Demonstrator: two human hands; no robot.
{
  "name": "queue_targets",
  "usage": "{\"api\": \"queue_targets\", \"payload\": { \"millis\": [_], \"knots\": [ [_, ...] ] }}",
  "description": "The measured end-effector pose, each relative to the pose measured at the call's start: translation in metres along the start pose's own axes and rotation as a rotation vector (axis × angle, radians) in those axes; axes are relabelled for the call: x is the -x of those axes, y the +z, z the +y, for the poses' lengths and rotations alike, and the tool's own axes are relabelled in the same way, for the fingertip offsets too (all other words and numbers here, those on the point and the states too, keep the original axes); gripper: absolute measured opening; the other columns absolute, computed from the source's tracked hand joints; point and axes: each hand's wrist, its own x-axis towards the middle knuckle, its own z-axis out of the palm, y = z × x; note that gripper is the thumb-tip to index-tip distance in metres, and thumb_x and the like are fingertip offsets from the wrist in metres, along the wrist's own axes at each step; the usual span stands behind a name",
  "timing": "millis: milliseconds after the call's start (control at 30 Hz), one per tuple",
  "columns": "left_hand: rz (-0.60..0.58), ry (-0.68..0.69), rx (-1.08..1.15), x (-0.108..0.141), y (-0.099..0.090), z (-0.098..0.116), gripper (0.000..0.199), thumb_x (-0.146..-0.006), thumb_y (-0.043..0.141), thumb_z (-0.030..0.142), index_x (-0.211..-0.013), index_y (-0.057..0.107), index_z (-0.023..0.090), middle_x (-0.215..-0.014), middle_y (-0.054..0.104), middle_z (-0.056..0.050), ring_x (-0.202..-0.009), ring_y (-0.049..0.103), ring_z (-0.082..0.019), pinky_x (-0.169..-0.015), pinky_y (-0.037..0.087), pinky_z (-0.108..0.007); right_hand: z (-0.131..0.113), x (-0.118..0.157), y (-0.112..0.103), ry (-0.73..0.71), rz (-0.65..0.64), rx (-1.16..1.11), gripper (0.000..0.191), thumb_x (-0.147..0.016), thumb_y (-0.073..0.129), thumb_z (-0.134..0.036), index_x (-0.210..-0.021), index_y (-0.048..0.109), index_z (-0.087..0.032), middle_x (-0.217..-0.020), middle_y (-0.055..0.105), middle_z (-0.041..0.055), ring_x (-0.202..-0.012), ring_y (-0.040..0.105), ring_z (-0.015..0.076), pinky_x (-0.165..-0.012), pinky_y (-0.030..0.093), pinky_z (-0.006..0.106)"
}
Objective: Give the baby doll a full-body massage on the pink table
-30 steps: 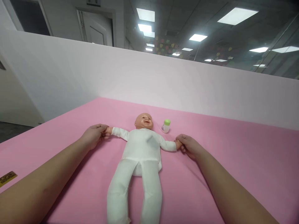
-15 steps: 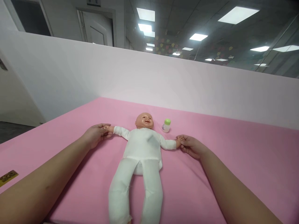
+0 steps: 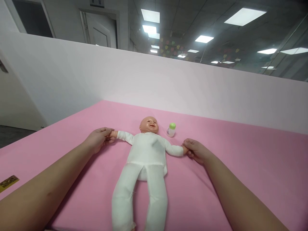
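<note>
A baby doll (image 3: 147, 150) with a white cloth body lies on its back on the pink table surface (image 3: 199, 192), arms stretched out to both sides. My left hand (image 3: 100, 138) is closed around the doll's hand on the left side. On the other side, my right hand (image 3: 196, 150) grips the doll's other hand between thumb and fingers. Both small doll hands are mostly covered by my fingers. Beside the doll's head, on the right, stands a small baby bottle (image 3: 171, 130) with a green cap. The doll's feet are largely cut off by the frame's lower edge.
A white wall (image 3: 168, 83) rises behind the pink surface. A yellow label with a dark code (image 3: 9, 183) is stuck at the left edge. Farther back are a door (image 3: 99, 32) and several ceiling lights.
My right hand has closed further over the doll's hand, covering fingers that showed before. That doll arm reaches slightly farther out. My left fingers have also folded over the doll's other hand.
</note>
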Motion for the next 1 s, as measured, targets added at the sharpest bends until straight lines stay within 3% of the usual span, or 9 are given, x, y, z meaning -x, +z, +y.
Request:
{"api": "queue_targets", "payload": {
  "millis": [100, 233, 333, 433, 533, 767, 1000],
  "knots": [
    [0.01, -0.007, -0.003, 0.002, 0.003, 0.001, 0.049, -0.084, 0.071, 0.035, -0.126, 0.067, 0.009, -0.112, 0.066, -0.016, -0.084, 0.07, -0.016, -0.076, 0.066, -0.031, -0.001, -0.001, 0.003, 0.013, 0.045, -0.018, 0.035, -0.092, 0.072, -0.049, -0.083, 0.062, -0.017, -0.064, 0.046, -0.0027, -0.051, 0.033, 0.0072, -0.047, 0.026, 0.02],
    [0.008, -0.026, 0.007, 0.003, 0.005, 0.003, 0.046, -0.083, 0.069, 0.024, -0.126, 0.066, 0.008, -0.114, 0.066, -0.017, -0.086, 0.072, -0.017, -0.08, 0.066, -0.032, 0.003, -0.005, -0.001, 0.042, 0.051, -0.067, 0.025, -0.092, 0.072, -0.039, -0.087, 0.066, -0.015, -0.067, 0.049, -0.0011, -0.052, 0.034, 0.0068, -0.045, 0.026, 0.019],
    [-0.032, -0.022, 0.022, 0.004, 0.004, 0.003, 0.052, -0.079, 0.074, 0.021, -0.129, 0.065, 0.009, -0.118, 0.066, -0.018, -0.087, 0.072, -0.016, -0.084, 0.066, -0.032, 0.009, -0.007, -0.008, 0.035, 0.031, -0.132, 0.018, -0.088, 0.078, -0.028, -0.099, 0.072, -0.016, -0.075, 0.058, 0.002, -0.058, 0.046, 0.0084, -0.049, 0.04, 0.018],
    [-0.088, -0.003, 0.034, 0.004, 0.002, 0.002, 0.06, -0.074, 0.08, 0.021, -0.131, 0.063, 0.01, -0.124, 0.065, -0.017, -0.091, 0.073, -0.017, -0.087, 0.066, -0.031, 0.012, -0.007, -0.017, 0.04, -0.024, -0.204, 0.033, -0.085, 0.085, -0.023, -0.116, 0.074, -0.019, -0.099, 0.068, 0.0068, -0.077, 0.062, 0.0121, -0.069, 0.056, 0.021],
    [-0.107, 0.002, 0.028, 0.004, 0.001, 0.002, 0.065, -0.071, 0.084, 0.023, -0.131, 0.063, 0.011, -0.126, 0.064, -0.017, -0.094, 0.072, -0.016, -0.088, 0.066, -0.029, 0.012, -0.006, -0.022, 0.048, -0.069, -0.226, 0.044, -0.081, 0.09, -0.023, -0.121, 0.073, -0.022, -0.114, 0.069, 0.0069, -0.09, 0.068, 0.0149, -0.081, 0.06, 0.024],
    [-0.094, 0.0, -0.007, 0.005, 0.0, 0.002, 0.06, -0.072, 0.087, 0.033, -0.124, 0.065, 0.011, -0.116, 0.067, -0.015, -0.09, 0.071, -0.015, -0.082, 0.065, -0.027, 0.007, -0.005, -0.017, 0.026, -0.108, -0.078, 0.034, -0.075, 0.093, -0.028, -0.096, 0.068, -0.018, -0.095, 0.072, 0.0059, -0.063, 0.061, 0.0119, -0.058, 0.052, 0.025],
    [-0.085, -0.001, -0.031, 0.007, 0.003, 0.003, 0.054, -0.082, 0.077, 0.039, -0.125, 0.065, 0.009, -0.113, 0.066, -0.019, -0.087, 0.071, -0.018, -0.079, 0.065, -0.032, 0.005, -0.002, -0.014, 0.025, -0.147, -0.009, 0.034, -0.08, 0.089, -0.041, -0.089, 0.067, -0.017, -0.079, 0.068, 0.005, -0.059, 0.056, 0.0136, -0.052, 0.046, 0.026]
  ]
}}
